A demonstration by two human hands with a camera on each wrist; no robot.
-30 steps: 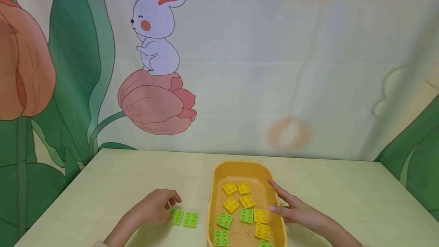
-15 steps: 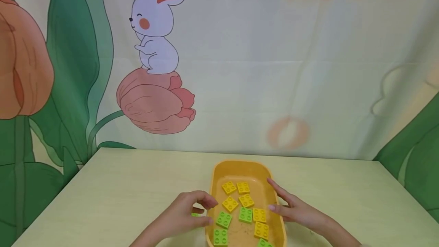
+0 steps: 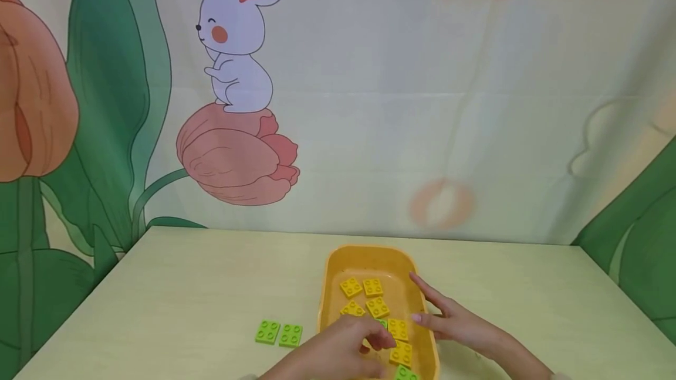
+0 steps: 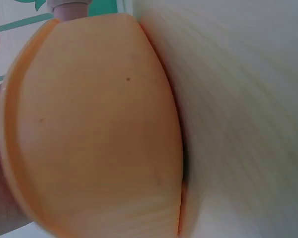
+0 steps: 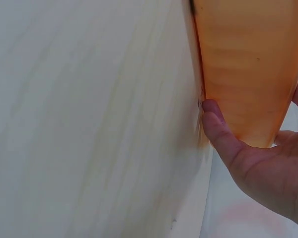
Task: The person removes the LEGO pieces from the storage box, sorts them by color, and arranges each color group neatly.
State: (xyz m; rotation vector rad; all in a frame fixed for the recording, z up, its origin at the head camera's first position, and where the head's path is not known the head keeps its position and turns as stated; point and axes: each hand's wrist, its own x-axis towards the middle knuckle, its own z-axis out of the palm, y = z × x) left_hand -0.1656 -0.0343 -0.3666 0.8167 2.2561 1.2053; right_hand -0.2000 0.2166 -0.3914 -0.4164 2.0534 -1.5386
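A yellow-orange tray [image 3: 328, 268] stands on the table, holding yellow and green toy building blocks. Over its near part hovers my left hand [image 3: 338, 348], fingers loosely bent with a gap to the thumb. No block shows between them, and the hand hides some of the green blocks. One green block [image 3: 406, 373] shows at the tray's near right, beside the yellow block [image 3: 401, 353]. My right hand [image 3: 465, 327] grips the tray's right side, thumb at the rim; in the right wrist view its fingers [image 5: 221, 131] curl against the outer wall.
Two green blocks [image 3: 267, 331] lie side by side on the table [image 3: 211, 286], left of the tray. A fabric backdrop [image 3: 369, 104] with a printed rabbit and tulips hangs behind the table's far edge.
My left hand has moved right, from beside the two green blocks on the table, across the tray's left rim to above its inside. My right hand stays on the tray.
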